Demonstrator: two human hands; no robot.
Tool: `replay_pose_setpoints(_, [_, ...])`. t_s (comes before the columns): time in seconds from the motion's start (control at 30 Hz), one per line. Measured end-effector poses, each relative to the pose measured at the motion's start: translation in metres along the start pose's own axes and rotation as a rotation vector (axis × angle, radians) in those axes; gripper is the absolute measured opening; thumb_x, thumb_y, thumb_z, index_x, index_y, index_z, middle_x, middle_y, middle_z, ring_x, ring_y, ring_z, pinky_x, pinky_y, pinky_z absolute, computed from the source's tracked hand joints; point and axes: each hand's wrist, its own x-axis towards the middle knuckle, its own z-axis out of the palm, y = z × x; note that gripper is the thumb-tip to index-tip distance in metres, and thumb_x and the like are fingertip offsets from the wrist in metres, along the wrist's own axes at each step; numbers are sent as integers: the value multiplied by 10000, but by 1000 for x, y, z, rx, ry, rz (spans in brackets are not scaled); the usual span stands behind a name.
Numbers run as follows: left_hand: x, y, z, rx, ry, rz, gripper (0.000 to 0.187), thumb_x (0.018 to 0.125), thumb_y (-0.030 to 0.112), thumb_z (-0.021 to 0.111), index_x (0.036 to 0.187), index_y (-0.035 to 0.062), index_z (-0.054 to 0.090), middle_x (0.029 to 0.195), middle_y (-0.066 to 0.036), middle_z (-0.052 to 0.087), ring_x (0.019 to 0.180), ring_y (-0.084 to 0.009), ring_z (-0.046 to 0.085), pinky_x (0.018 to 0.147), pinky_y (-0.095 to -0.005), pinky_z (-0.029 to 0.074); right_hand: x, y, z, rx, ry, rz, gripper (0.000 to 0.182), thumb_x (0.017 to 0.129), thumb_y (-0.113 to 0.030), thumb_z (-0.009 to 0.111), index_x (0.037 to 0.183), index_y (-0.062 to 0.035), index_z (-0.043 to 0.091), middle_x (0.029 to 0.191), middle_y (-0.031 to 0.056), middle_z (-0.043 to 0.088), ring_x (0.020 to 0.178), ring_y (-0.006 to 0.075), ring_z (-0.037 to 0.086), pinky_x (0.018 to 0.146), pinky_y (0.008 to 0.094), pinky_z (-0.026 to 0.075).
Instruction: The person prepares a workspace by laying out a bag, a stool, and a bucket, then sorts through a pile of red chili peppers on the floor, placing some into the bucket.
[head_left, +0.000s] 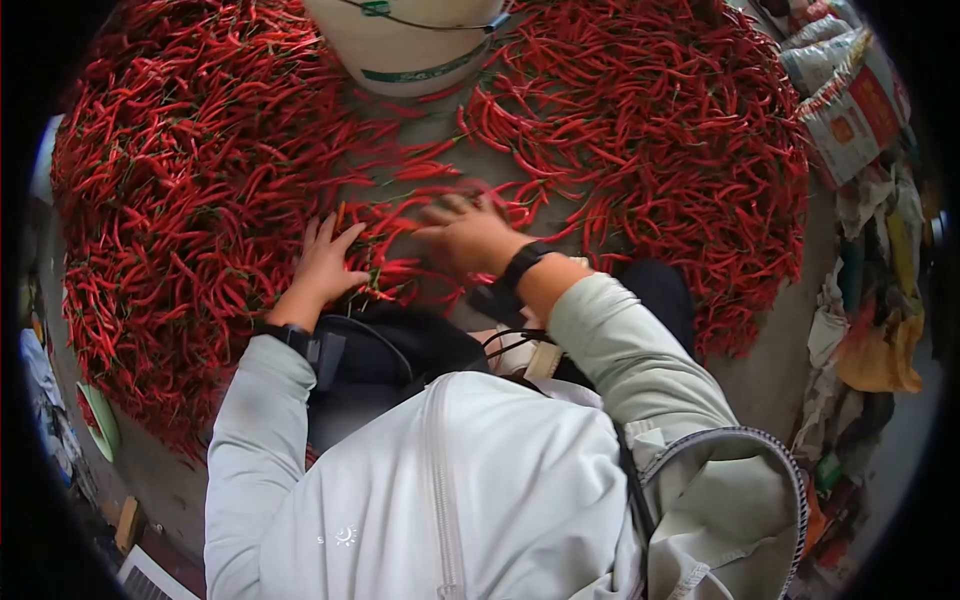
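Red chili peppers (180, 200) lie in a large heap at the left, with a second heap (660, 130) at the right. My left hand (328, 262) rests on the inner edge of the left heap, its fingers spread over the peppers. To its right, my right hand (470, 235) is over loose peppers between the heaps, its fingers blurred by motion; whether it holds any is not clear. Beyond both hands stands a white bucket (410, 45) with a green band and a handle.
Printed sacks (850, 100) and crumpled bags (880, 340) lie along the right side. A pale green dish-like object (98, 420) is at the left edge, above a small wooden block (128, 525). Grey floor (500, 170) shows between the heaps.
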Motion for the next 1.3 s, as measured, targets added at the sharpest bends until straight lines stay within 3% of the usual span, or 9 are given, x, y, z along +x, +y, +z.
replay_pose_setpoints(0.3, [30, -23, 32, -149, 15, 33, 324, 691, 148, 664, 1013, 169, 632, 1096, -98, 555, 1065, -343, 482, 895, -421, 426, -102, 115, -72, -238, -289, 579, 479, 725, -286, 659, 1195, -290, 569, 1305, 39, 490, 1256, 315, 379, 1005, 592, 264])
replay_pose_setpoints(0.4, [24, -28, 23, -245, 241, 8, 285, 716, 135, 644, 1000, 128, 619, 988, -127, 585, 945, -337, 547, 813, -419, 452, -118, 135, -141, -125, -257, 713, 405, 669, -209, 668, 1067, -140, 649, 1019, 116, 643, 938, 290, 618, 818, 355, 502])
replay_pose_setpoints(0.57, [22, -30, 13, -490, 602, -72, 275, 785, 162, 609, 1039, 60, 589, 965, -175, 606, 918, -364, 569, 781, -426, 456, -144, 202, -280, -398, 108, 368, 319, 708, -59, 635, 1027, -48, 637, 939, 156, 647, 833, 250, 640, 749, 345, 509])
replay_pose_setpoints(0.63, [24, -32, 9, -435, 646, -110, 287, 804, 173, 595, 1054, 33, 577, 975, -192, 610, 929, -370, 569, 794, -419, 453, -138, 182, -328, -4, 224, 697, 339, 730, -86, 641, 1061, -22, 608, 1006, 156, 635, 895, 252, 629, 778, 341, 494])
replay_pose_setpoints(0.7, [28, -35, 6, -432, 715, -237, 304, 787, 179, 612, 1070, 74, 581, 1072, -187, 578, 981, -374, 547, 820, -437, 440, -128, 197, -359, -480, 249, 373, 352, 742, -93, 640, 1079, -4, 586, 1050, 156, 622, 930, 260, 617, 808, 336, 477])
replay_pose_setpoints(0.83, [25, -27, -1, -276, 820, -412, 348, 743, 174, 642, 1084, 129, 589, 1217, -167, 498, 1075, -370, 489, 872, -453, 413, -74, 178, -310, -489, 504, 209, 279, 776, -105, 630, 1043, -26, 610, 1023, 142, 628, 948, 271, 599, 825, 340, 469])
replay_pose_setpoints(0.97, [32, -5, -9, -27, 820, -60, 461, 674, 161, 680, 1124, 187, 584, 1305, -139, 424, 1147, -353, 426, 942, -448, 374, -5, 94, -163, -392, 286, -140, 247, 725, -80, 630, 972, -72, 637, 950, 108, 622, 922, 294, 577, 805, 364, 479])
replay_pose_setpoints(1.1, [39, 5, 10, -132, 485, 210, 517, 656, 175, 695, 1157, 222, 579, 1316, -121, 426, 1192, -331, 403, 987, -442, 349, 51, 45, -34, -137, 383, -302, 413, 770, -108, 572, 1180, -154, 560, 1289, 72, 493, 1227, 282, 418, 969, 482, 364])
replay_pose_setpoints(1.3, [24, 6, 14, 54, 73, 130, 516, 680, 225, 717, 1173, 245, 566, 1385, -43, 349, 1212, -316, 396, 995, -417, 368, 42, 69, -19, -245, 202, 184, 477, 795, -199, 541, 1265, -266, 497, 1427, 44, 336, 1322, 318, 282, 1015, 606, 240])
